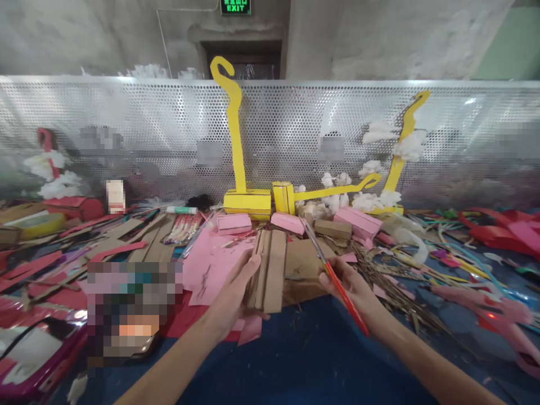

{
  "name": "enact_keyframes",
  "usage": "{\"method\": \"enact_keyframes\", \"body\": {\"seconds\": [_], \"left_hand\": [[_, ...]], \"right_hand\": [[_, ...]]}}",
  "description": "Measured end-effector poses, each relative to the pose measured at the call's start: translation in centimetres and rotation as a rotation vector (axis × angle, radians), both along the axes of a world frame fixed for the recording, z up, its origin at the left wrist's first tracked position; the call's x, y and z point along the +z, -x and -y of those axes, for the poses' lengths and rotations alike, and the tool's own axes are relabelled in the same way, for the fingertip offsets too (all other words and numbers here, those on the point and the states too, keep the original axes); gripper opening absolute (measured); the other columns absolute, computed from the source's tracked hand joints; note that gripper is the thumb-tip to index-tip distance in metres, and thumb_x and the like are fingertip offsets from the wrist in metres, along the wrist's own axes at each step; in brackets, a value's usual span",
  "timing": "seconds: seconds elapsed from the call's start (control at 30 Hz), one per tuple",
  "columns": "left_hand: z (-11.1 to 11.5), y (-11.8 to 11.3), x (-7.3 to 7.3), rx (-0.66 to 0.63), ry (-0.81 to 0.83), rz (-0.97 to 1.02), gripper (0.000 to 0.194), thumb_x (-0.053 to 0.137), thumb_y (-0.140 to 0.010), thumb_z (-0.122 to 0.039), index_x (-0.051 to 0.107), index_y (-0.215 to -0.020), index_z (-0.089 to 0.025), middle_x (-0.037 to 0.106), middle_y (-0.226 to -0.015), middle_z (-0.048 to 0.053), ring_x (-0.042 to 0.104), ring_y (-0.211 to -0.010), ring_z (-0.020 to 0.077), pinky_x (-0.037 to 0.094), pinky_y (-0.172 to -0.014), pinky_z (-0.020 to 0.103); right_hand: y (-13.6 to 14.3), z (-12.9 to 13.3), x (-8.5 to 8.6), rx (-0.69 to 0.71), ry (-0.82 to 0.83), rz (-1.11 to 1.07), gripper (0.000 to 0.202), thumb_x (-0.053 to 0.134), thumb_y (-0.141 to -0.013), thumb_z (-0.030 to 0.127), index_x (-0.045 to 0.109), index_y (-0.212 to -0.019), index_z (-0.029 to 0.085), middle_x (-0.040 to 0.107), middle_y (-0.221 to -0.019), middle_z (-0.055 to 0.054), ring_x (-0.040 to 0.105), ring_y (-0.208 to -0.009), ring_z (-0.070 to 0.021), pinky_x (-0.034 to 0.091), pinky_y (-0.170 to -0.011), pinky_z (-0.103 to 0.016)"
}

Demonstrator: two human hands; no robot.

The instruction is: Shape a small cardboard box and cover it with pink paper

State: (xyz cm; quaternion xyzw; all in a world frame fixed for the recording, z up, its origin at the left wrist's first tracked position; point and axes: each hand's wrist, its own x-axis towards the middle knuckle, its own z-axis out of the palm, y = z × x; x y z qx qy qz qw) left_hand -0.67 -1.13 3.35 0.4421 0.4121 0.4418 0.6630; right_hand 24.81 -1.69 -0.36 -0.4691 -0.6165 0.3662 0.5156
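Observation:
Several strips of brown cardboard (pixel 274 273) stand bunched in my left hand (pixel 242 281), thumb across their left side and fingers behind. My right hand (pixel 343 281) is closed around red-handled scissors (pixel 343 295), whose metal blades point up and away to the left. The blades look nearly together and sit apart from the cardboard strips. Behind the strips lies a larger brown cardboard piece (pixel 306 256). Pink paper sheets (pixel 215 264) spread out beside my left hand. Small pink boxes (pixel 234 224) and a brown cardboard box (pixel 333 229) are just beyond the blades.
Yellow hook-topped paper shapes (pixel 236 140) stand against a perforated metal panel (pixel 169 112). White fluffy tufts (pixel 409 146) cling to one at right. A pink glue gun (pixel 489 309) lies right, twigs (pixel 392 287) nearer. Paper scraps, a marker (pixel 181 210) and a purple-edged case (pixel 42 360) crowd the left.

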Motion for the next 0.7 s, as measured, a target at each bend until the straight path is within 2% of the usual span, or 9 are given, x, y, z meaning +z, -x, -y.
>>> {"method": "enact_keyframes", "body": {"seconds": [0.13, 0.3, 0.43, 0.5, 0.7], "left_hand": [[0.0, -0.2, 0.7, 0.047, 0.064, 0.129, 0.061, 0.065, -0.088, -0.057, 0.051, -0.142, -0.032, 0.074, -0.12, 0.011, 0.076, -0.083, 0.0272, 0.059, -0.054, 0.031], [-0.2, -0.1, 0.5, 0.016, 0.095, 0.274, 0.059, 0.065, -0.091, -0.041, 0.046, -0.146, -0.04, 0.071, -0.13, 0.006, 0.073, -0.106, 0.0282, 0.062, -0.081, 0.042], [-0.3, -0.3, -0.1, -0.009, 0.067, 0.345, 0.06, 0.064, -0.089, -0.034, 0.048, -0.146, -0.031, 0.07, -0.132, 0.008, 0.069, -0.117, 0.0309, 0.058, -0.095, 0.048], [-0.4, -0.4, -0.3, 0.003, 0.035, 0.354, 0.062, 0.067, -0.088, -0.034, 0.049, -0.146, -0.027, 0.07, -0.132, 0.01, 0.067, -0.121, 0.0317, 0.056, -0.1, 0.049], [-1.0, -0.1, -1.3, -0.008, -0.2, 0.287, 0.064, 0.077, -0.087, -0.035, 0.05, -0.145, -0.027, 0.065, -0.141, 0.01, 0.061, -0.129, 0.0299, 0.05, -0.111, 0.046]], "right_hand": [[0.1, 0.7, 0.6, -0.026, -0.019, 0.039, 0.036, 0.071, -0.087, 0.056, 0.058, -0.099, 0.025, 0.06, -0.09, -0.001, 0.057, -0.082, -0.0185, 0.049, -0.076, -0.029], [0.3, 1.4, 1.6, -0.028, -0.033, 0.13, 0.035, 0.067, -0.09, 0.057, 0.055, -0.093, 0.024, 0.054, -0.079, 0.002, 0.051, -0.07, -0.0159, 0.046, -0.066, -0.028], [0.5, 1.5, 1.5, -0.01, -0.048, 0.208, 0.035, 0.075, -0.085, 0.051, 0.058, -0.096, 0.023, 0.06, -0.085, 0.0, 0.057, -0.076, -0.018, 0.05, -0.07, -0.029], [0.7, 1.6, 1.4, -0.02, -0.051, 0.253, 0.035, 0.076, -0.084, 0.05, 0.059, -0.098, 0.023, 0.063, -0.088, -0.001, 0.059, -0.078, -0.019, 0.051, -0.072, -0.03], [1.0, 2.0, 1.6, -0.052, -0.052, 0.385, 0.039, 0.069, -0.089, 0.051, 0.056, -0.11, 0.022, 0.067, -0.1, -0.005, 0.064, -0.088, -0.0215, 0.053, -0.079, -0.033]]}}
